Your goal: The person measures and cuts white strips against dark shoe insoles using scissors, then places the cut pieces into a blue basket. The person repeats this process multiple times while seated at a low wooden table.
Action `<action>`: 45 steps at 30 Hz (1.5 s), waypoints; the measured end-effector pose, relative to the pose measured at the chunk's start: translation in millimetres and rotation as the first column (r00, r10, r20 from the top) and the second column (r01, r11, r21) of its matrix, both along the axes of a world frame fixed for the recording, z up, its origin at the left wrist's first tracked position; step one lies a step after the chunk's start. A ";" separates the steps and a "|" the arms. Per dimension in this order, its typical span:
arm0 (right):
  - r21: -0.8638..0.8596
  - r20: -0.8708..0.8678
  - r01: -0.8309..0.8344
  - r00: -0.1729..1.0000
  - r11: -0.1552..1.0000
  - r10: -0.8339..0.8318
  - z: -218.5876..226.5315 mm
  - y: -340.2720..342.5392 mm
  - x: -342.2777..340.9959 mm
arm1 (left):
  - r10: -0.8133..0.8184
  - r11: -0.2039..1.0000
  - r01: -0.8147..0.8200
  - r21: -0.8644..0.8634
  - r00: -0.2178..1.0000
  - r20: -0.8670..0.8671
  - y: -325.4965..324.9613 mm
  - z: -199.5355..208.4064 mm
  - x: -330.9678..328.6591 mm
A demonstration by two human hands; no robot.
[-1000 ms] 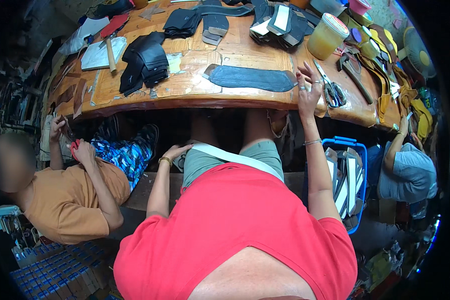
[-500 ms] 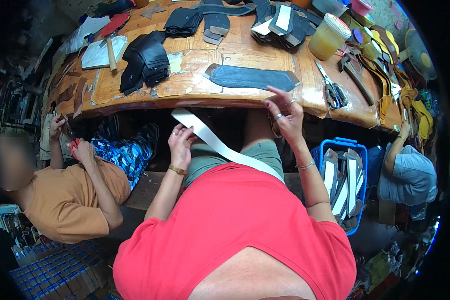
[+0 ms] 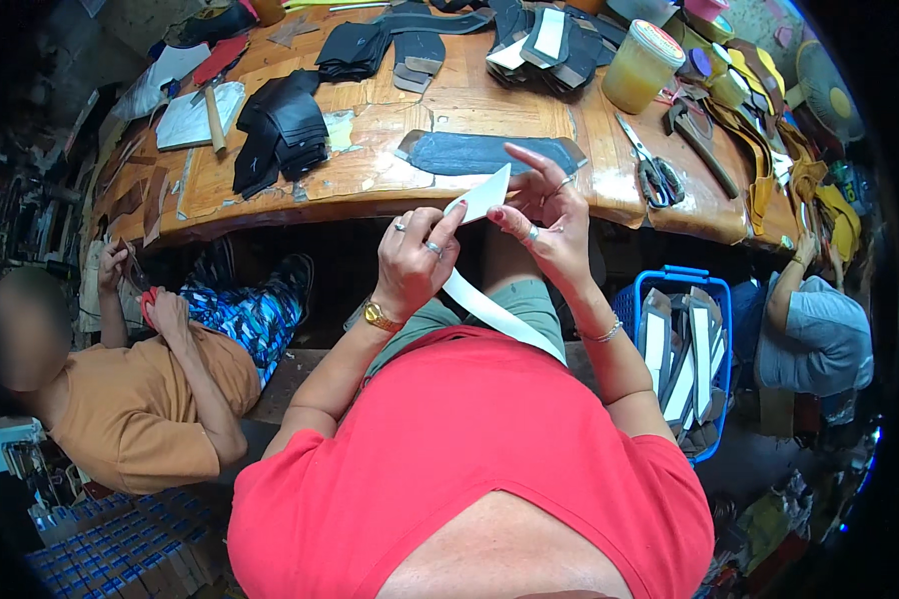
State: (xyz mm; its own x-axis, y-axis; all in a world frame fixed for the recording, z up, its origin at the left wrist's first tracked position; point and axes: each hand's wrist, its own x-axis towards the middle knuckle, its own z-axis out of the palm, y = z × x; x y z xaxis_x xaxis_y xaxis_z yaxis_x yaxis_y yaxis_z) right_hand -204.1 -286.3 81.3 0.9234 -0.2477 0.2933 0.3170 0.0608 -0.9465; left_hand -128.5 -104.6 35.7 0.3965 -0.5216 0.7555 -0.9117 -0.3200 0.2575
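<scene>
Closed around a long white strip point(image 3: 486, 196), my left hand point(image 3: 413, 258) is raised before the table's front edge. The strip's upper end sticks out past its fingers, and the rest curves down across my lap. My right hand point(image 3: 553, 222) is beside that upper end, fingers spread, thumb close to the strip; whether it touches is hard to see. Beyond both hands, a dark blue-grey leather piece point(image 3: 469, 154) with brown ends lies flat on the wooden table point(image 3: 390, 188).
Scissors point(image 3: 656, 178), a tub of yellowish paste point(image 3: 641, 70) and a hammer point(image 3: 213, 120) lie on the table, with stacks of black leather pieces point(image 3: 282, 130). A blue basket point(image 3: 726, 329) of strips stands to my right. Co-workers sit left point(image 3: 150, 389) and right point(image 3: 814, 334).
My left hand has moved up and right, bringing the strip's end up in front of the table edge. My right hand has shifted slightly left, close to that end.
</scene>
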 end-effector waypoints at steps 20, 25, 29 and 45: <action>-0.198 0.055 0.152 0.988 0.968 -0.144 6.0 -38.2 -23.2 | -0.622 0.754 0.258 -0.604 -0.016 -0.783 -29.1 -11.9 12.2; -0.003 0.049 0.178 0.983 0.984 -0.178 9.8 -39.8 -15.5 | -0.608 0.749 0.268 -0.606 -0.085 -0.789 -26.1 -1.8 17.4; 0.075 0.004 0.185 0.983 0.980 -0.185 1.2 -35.2 -9.3 | -0.626 0.753 0.206 -0.626 -0.073 -0.777 -23.0 9.0 17.3; 0.164 -0.115 -0.247 0.957 0.955 0.267 -31.9 -4.9 -10.0 | -0.724 0.663 0.099 -0.742 -0.166 -0.669 -13.6 42.5 28.3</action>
State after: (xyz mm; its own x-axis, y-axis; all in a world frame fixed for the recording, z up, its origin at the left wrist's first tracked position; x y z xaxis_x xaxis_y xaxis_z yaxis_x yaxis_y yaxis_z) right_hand -214.1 -291.3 49.3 0.9896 -0.0278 0.1410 0.1433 0.2642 -0.9538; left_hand -100.2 -118.3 78.2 0.6239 -0.7760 0.0926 0.3722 0.3992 0.8379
